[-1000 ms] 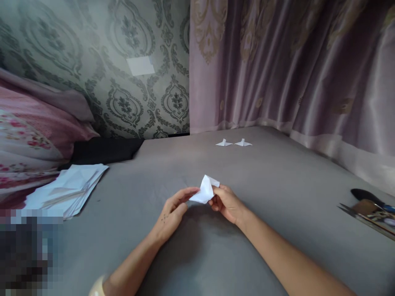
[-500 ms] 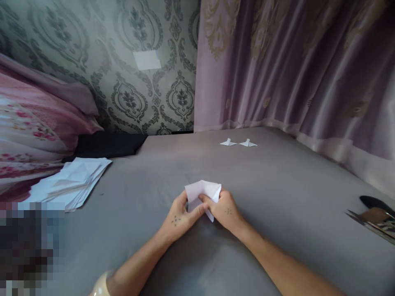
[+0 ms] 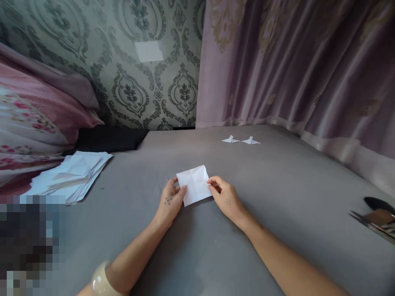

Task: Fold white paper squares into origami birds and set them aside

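Note:
A white square sheet of paper [image 3: 195,187] with fold creases is held between my two hands above the grey surface. My left hand [image 3: 172,199] pinches its left edge, thumb on top and fingers behind. At the right edge, my right hand [image 3: 225,196] grips the paper between thumb and curled fingers. Farther back, two small folded paper figures [image 3: 231,139] stand side by side.
A stack of white paper [image 3: 77,172] lies at the left beside a folded black cloth [image 3: 111,138]. Scissors [image 3: 370,226] rest near the right edge by a dark object. A patterned wall and pink curtains [image 3: 262,74] border the grey surface [image 3: 293,176].
The paper was bent and partly covered by both hands with thumbs meeting; now it is spread flatter. My hands have moved apart to its left and right edges.

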A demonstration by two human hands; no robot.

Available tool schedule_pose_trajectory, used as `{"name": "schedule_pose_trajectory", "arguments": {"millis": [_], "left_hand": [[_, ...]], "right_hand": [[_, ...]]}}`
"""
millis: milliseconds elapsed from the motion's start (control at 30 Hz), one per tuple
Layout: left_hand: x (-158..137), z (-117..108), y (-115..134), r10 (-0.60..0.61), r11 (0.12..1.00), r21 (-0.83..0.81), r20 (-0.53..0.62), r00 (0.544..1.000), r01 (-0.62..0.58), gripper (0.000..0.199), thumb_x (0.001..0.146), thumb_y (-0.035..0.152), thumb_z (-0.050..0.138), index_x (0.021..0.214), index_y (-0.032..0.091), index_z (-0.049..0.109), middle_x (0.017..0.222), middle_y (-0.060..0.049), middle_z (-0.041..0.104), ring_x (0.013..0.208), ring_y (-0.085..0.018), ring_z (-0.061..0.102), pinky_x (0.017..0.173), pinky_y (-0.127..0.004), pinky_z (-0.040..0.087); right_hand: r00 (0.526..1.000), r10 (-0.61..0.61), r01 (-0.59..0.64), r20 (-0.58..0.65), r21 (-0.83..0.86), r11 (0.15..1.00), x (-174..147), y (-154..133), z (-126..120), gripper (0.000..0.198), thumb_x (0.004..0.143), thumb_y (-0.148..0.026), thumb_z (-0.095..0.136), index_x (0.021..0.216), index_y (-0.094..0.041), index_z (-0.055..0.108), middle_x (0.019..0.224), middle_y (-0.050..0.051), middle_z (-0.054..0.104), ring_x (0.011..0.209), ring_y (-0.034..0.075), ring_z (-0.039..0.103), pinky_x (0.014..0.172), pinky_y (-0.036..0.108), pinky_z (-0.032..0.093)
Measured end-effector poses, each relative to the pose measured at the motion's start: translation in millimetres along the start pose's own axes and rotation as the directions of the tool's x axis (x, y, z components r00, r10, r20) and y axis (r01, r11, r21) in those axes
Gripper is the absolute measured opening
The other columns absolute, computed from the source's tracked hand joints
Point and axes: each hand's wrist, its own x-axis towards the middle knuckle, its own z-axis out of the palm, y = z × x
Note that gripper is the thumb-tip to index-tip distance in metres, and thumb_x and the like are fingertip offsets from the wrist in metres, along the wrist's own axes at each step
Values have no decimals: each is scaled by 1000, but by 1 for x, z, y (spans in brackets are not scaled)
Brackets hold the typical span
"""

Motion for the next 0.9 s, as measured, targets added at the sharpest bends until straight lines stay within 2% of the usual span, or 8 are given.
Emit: {"name": "schedule_pose_trajectory", "arguments": {"millis": [100,200,267,333,400,500,633,900], "left_hand": [[8,-6,-11,60,992,113,-24,998,-56,56,76,32,63,124,13,41,97,-11,69,80,-21,68,69,-33,54],[12,-13,-20,249,918,332,-56,967,-217,66,75,33,63,131,13,34,125,-19,52,98,-25,63,78,-41,54],[9,-14,-21,437,753,547,1,899,-366,69,73,32,65,133,17,34,135,-19,40,114,-28,54,90,-47,48],[3,-13,-18,540,523,695,177,823,-494,66,72,28,66,131,20,38,138,-15,40,126,-31,43,101,-52,38],[-4,-11,-16,524,325,742,375,765,-586,61,71,21,63,129,22,42,136,-12,46,128,-32,38,104,-54,32],[-9,-9,-15,441,157,753,525,728,-639,59,69,10,53,126,22,45,130,-9,56,126,-33,40,103,-56,28],[-8,-16,-17,411,57,756,577,706,-652,52,73,4,43,121,22,49,123,-7,63,124,-30,44,102,-56,25],[-3,-23,-13,403,-42,717,649,645,-695,43,83,0,36,115,20,57,118,-8,66,114,-25,55,103,-53,23]], "right_hand": [[982,-169,183,86,-204,962,-3,2,-1,29,85,-8,42,100,-20,64,105,7,64,99,17,60,90,31,45],[967,-212,250,142,-356,900,-8,2,-3,35,81,-5,44,103,-18,67,109,9,58,104,19,55,93,32,44],[967,-193,246,167,-411,878,-11,-1,-6,37,80,-6,46,108,-18,67,108,9,57,104,20,53,93,33,44],[966,-168,238,194,-434,869,-13,-5,-9,39,78,-9,50,112,-18,66,107,8,57,103,20,52,93,34,44],[966,-148,230,213,-440,868,-14,-8,-11,41,76,-11,53,115,-17,64,108,8,57,102,20,51,94,35,43],[966,-131,220,225,-439,871,-15,-11,-13,42,76,-14,54,117,-18,62,110,7,56,102,20,50,95,35,42],[968,-120,210,222,-446,870,-16,-12,-13,38,78,-15,53,115,-18,62,109,7,57,101,20,50,94,35,42],[964,-157,245,217,-481,842,-16,-11,-11,30,81,-16,52,108,-20,63,107,7,57,99,20,51,89,34,43]]}}
